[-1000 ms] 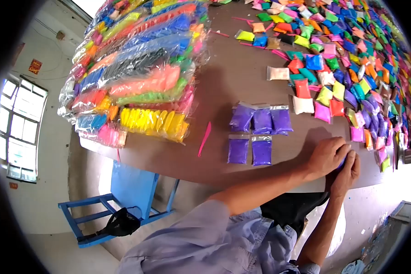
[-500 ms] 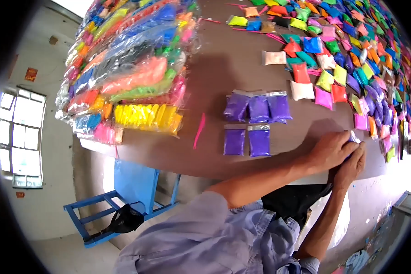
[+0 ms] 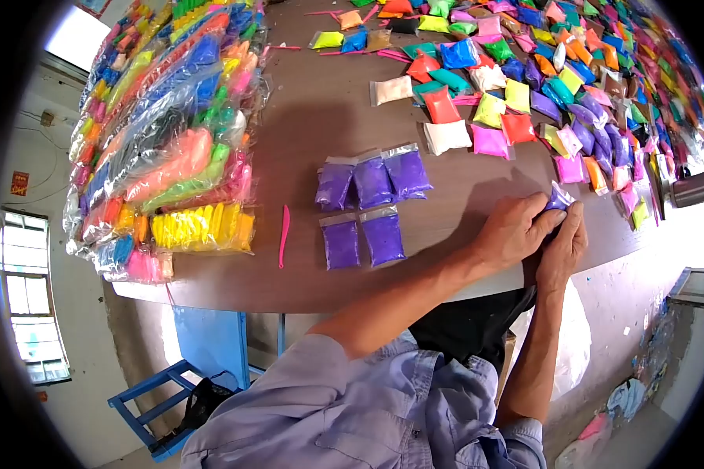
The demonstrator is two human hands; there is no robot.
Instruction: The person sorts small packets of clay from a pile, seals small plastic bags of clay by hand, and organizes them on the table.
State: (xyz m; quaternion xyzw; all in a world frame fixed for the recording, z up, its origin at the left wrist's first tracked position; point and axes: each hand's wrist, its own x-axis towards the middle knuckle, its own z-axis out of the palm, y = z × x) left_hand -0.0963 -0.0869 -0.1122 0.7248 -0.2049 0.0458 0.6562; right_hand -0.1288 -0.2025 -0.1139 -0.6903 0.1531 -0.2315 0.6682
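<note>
My left hand (image 3: 515,226) and my right hand (image 3: 563,244) are together near the table's front edge. Both are closed on a small purple packet (image 3: 557,198); only its upper end shows above my fingers, the rest being covered. To the left of my hands, several purple packets lie in two rows, among them a front one (image 3: 340,243) and a back one (image 3: 372,184). Farther left lies a thin pink plastic knife or stick (image 3: 284,237).
A heap of small colourful packets (image 3: 516,95) covers the table's right and far side. Clear bags of coloured packets (image 3: 168,160) are piled on the left. A blue chair (image 3: 209,344) with a black item stands below the table's (image 3: 235,291) left front edge.
The whole view has shifted, so the table's contents appear farther left. My hands stay together around the packet, and its end shows more plainly.
</note>
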